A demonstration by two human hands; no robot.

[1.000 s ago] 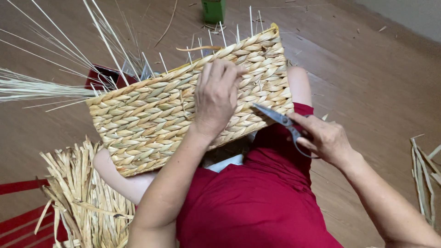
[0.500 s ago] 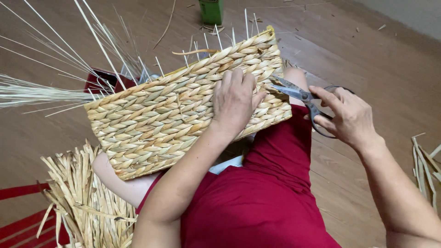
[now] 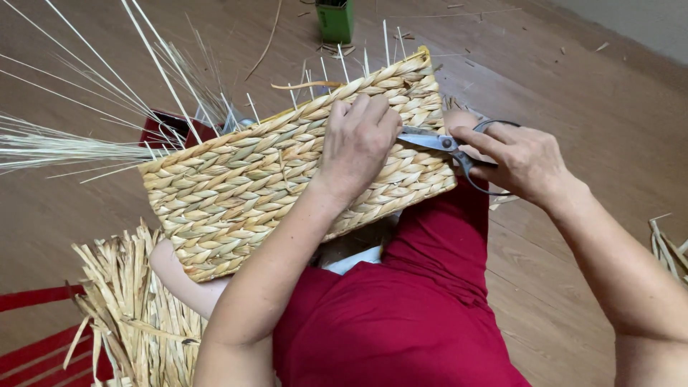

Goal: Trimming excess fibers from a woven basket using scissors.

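A woven straw basket [image 3: 236,186] rests on my lap, its braided side facing up and thin stiff reeds sticking out of its far edge. My left hand [image 3: 358,140] presses flat on the weave near the basket's right end. My right hand [image 3: 523,161] grips a pair of metal scissors [image 3: 448,147] by the handles. The blades point left and reach my left hand's fingers at the basket's surface.
A bundle of dried straw strips [image 3: 136,308] lies at my lower left. Long pale reeds [image 3: 79,143] fan out to the left. A green container [image 3: 335,20] stands on the wooden floor ahead. More straw pieces [image 3: 670,247] lie at the right edge.
My right hand has brought the scissors up from beside my lap to the basket's right end. My left hand has slid up and to the right along the weave.
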